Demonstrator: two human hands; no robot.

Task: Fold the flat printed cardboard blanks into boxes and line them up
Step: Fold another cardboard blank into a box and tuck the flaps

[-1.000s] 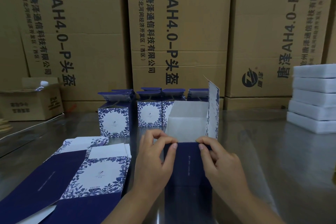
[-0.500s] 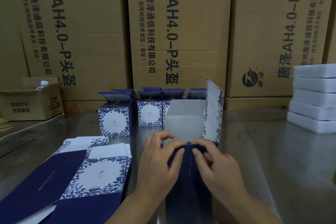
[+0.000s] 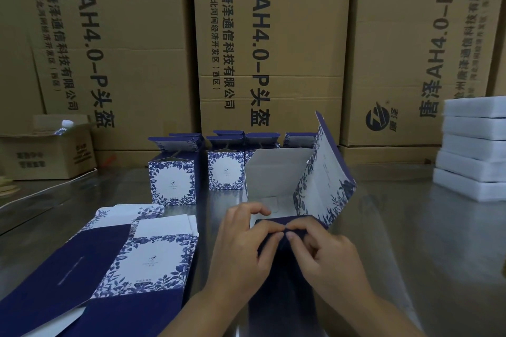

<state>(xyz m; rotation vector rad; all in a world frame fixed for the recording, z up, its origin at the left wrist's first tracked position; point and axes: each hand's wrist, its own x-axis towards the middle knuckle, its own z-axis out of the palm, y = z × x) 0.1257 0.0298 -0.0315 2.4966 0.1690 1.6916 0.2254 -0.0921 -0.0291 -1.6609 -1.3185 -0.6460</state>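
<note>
A half-folded blue-and-white floral box [image 3: 276,172] lies in front of me with its white inside facing up and one printed flap raised at the right. My left hand [image 3: 241,252] and my right hand [image 3: 323,257] meet at its near navy edge, fingertips pinching that edge together. Flat printed blanks [image 3: 147,260] are stacked on the table at my left. Several folded boxes [image 3: 172,175] stand in rows behind, their top flaps open.
Tall brown shipping cartons [image 3: 273,44] wall off the back. A small open carton [image 3: 46,153] with a bottle in it sits far left. White foam blocks [image 3: 471,150] are stacked at the right. The shiny metal table [image 3: 410,241] runs to the right.
My two hands have moved together along the near navy edge until their fingertips touch. The raised printed flap has swung outward to the right.
</note>
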